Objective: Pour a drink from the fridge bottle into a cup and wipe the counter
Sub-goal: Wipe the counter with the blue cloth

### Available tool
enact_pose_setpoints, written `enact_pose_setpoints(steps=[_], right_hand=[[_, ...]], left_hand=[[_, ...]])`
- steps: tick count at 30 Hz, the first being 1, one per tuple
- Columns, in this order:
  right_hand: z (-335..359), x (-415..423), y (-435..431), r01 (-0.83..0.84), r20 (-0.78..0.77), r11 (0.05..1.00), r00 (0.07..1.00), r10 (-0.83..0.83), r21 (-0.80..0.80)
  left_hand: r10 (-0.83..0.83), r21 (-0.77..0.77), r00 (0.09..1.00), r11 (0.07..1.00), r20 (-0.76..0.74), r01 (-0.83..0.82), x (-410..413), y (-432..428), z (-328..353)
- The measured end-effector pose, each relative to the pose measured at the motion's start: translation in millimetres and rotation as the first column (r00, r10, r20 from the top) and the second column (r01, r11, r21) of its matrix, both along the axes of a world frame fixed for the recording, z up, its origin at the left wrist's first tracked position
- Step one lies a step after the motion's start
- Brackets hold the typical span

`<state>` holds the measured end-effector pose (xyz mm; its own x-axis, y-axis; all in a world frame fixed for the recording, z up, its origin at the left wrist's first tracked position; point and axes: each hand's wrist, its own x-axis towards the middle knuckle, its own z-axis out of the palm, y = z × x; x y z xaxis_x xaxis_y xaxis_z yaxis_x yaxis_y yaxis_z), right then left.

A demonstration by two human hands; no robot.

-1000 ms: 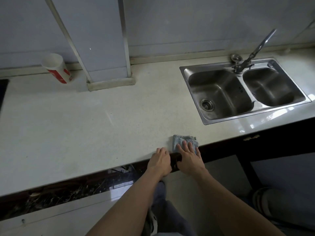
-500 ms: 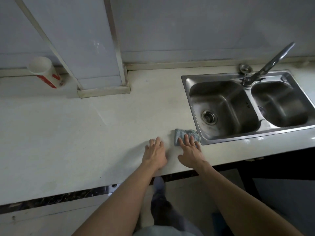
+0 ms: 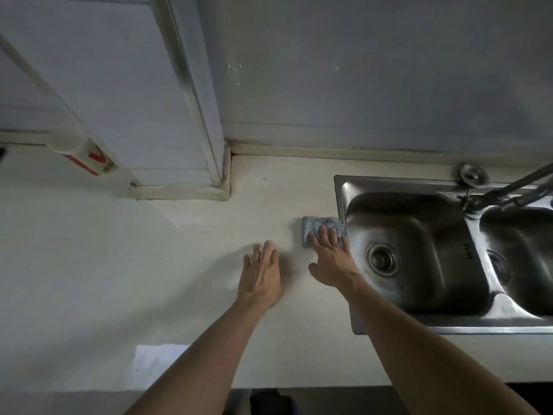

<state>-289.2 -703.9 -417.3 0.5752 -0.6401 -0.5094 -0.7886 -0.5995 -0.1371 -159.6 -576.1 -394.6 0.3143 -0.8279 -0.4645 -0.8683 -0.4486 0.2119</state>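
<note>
A small blue-grey cloth (image 3: 318,227) lies on the pale counter (image 3: 119,265), right against the sink's left rim. My right hand (image 3: 330,256) presses flat on the cloth's near part, fingers spread over it. My left hand (image 3: 261,274) hovers or rests palm-down on the counter just left of it, fingers apart, holding nothing. A white paper cup with red print (image 3: 86,157) stands at the back left by the wall, partly cut by a metal frame bar. No bottle is in view.
A steel double sink (image 3: 419,259) fills the right side, with a tap (image 3: 514,187) and a round fitting (image 3: 473,174) behind it. A boxed wall column (image 3: 179,193) rises from the counter at the back. The counter's front edge runs along the bottom.
My right hand has pushed the cloth away from the front edge toward the back, along the sink's left rim. My left hand moved forward with it. The view has tilted further down over the counter.
</note>
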Motion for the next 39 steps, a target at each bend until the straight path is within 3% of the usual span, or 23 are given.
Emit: enact_pose_setpoints(steps=[10, 20, 29, 39], right_hand=[[-5.1, 47.4, -90.7, -0.070, 0.010, 0.997, 0.997, 0.070, -0.042], [-12.1, 90.4, -157.0, -0.093, 0.004, 0.986, 0.996, 0.094, -0.136], [-15.9, 144.8, -133.8, -0.003, 0.017, 0.997, 1.000, 0.004, -0.075], [-3.0, 233.5, -71.3, -0.141, 0.038, 0.989, 0.989, 0.142, -0.043]], left_hand=[[0.075, -0.035, 0.992, 0.996, -0.099, -0.079, 20.2, -33.0, -12.7], [0.001, 0.040, 0.982, 0.999, -0.188, 0.006, 33.2, -33.0, -11.0], [-0.026, 0.021, 0.985, 0.999, -0.171, 0.030, 39.4, -35.7, -14.5], [-0.057, 0.024, 0.993, 0.998, -0.107, 0.060, 35.7, -36.2, -23.3]])
